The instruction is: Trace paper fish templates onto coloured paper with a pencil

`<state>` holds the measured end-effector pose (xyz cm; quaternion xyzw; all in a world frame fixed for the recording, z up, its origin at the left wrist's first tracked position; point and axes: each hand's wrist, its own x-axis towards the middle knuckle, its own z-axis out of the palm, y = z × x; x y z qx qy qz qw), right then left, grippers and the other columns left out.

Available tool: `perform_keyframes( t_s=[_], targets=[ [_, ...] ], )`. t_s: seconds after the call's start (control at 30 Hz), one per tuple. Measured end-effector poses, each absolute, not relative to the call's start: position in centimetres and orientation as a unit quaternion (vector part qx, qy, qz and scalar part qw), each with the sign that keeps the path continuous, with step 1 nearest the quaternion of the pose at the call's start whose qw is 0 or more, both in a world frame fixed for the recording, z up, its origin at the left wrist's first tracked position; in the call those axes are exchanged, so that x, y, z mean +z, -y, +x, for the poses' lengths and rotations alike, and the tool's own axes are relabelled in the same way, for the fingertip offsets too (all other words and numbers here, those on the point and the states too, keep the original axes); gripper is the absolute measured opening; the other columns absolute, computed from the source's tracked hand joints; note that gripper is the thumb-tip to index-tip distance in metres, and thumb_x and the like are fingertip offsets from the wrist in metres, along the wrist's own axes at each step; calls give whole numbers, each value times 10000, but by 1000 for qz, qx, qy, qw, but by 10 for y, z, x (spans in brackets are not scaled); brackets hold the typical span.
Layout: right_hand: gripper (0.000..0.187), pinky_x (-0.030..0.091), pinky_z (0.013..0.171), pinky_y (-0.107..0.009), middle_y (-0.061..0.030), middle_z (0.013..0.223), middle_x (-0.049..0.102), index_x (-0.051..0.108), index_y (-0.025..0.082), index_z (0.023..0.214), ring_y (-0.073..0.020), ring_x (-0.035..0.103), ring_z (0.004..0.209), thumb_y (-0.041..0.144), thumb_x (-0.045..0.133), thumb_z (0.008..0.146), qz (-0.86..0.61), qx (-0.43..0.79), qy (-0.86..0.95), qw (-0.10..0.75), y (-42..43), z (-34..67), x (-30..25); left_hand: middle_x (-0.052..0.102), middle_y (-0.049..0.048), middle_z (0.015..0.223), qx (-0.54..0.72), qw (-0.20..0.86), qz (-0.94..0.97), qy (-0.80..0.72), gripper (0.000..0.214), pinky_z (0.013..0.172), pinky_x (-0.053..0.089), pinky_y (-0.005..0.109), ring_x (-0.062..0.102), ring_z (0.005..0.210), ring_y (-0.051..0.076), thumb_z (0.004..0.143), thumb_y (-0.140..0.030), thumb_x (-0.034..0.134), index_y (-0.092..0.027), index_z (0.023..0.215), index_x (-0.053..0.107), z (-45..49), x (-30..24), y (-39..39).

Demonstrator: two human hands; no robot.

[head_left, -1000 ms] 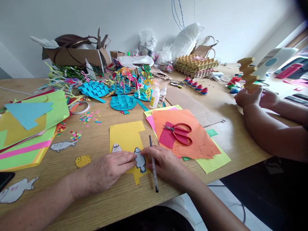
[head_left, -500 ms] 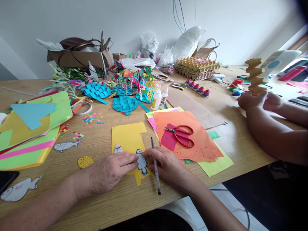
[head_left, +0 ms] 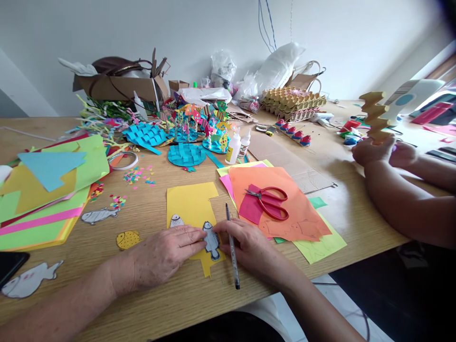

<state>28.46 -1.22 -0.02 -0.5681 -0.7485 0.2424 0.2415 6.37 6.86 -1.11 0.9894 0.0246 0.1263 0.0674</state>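
Note:
My left hand (head_left: 166, 256) lies flat with its fingers stretched over the yellow paper (head_left: 190, 199). Its fingertips touch the left edge of a grey paper fish cutout (head_left: 211, 241). A second paper fish (head_left: 176, 220) is partly hidden beneath those fingers. On the other side of the grey fish, my right hand (head_left: 247, 247) has its fingers curled, the tips at the cutout's right edge. A ballpoint pen (head_left: 232, 251) is held among the right fingers, slanting across them. To the left lie a yellow dotted fish (head_left: 128, 240) and a striped fish cutout (head_left: 99, 215).
Red-handled scissors (head_left: 272, 202) rest on orange paper (head_left: 285, 183) at right. Coloured sheets (head_left: 85, 161) are stacked at left, near a tape roll (head_left: 123, 160). Glue bottles (head_left: 233, 148) stand behind. Another person's hands (head_left: 377, 151) hold an egg-carton strip (head_left: 374, 114).
The whole view has shifted very slightly. My hands, the pen and the grey fish keep their places; the other person's carton strip has tilted a little.

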Motion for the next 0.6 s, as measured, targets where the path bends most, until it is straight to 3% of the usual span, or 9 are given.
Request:
perform_keyframes(
  t_s=[0.37, 0.5, 0.6],
  targets=[
    [311, 471, 703, -273, -46, 898, 659, 617, 182, 1029, -169, 607, 812, 20, 591, 764, -571, 264, 747, 215, 12, 285, 5, 595, 113, 1193, 109, 88, 989, -47, 382, 951, 461, 374, 558, 1081, 217, 889, -31, 315, -131, 1132, 593, 69, -7, -68],
    [165, 472, 704, -301, -69, 956, 675, 593, 186, 1021, -188, 612, 828, 172, 545, 864, -565, 264, 735, 265, 15, 289, 12, 579, 121, 1190, 93, 106, 988, -60, 369, 938, 460, 398, 541, 1085, 238, 891, -35, 332, -140, 1115, 606, 70, -6, -70],
    [222, 465, 646, -266, -35, 845, 670, 583, 203, 1042, -163, 616, 751, 323, 420, 950, -561, 287, 709, 315, 16, 291, 18, 564, 121, 1199, 84, 115, 988, -66, 371, 933, 458, 407, 533, 1083, 242, 882, -20, 339, -139, 1119, 599, 71, -5, -69]
  ],
)
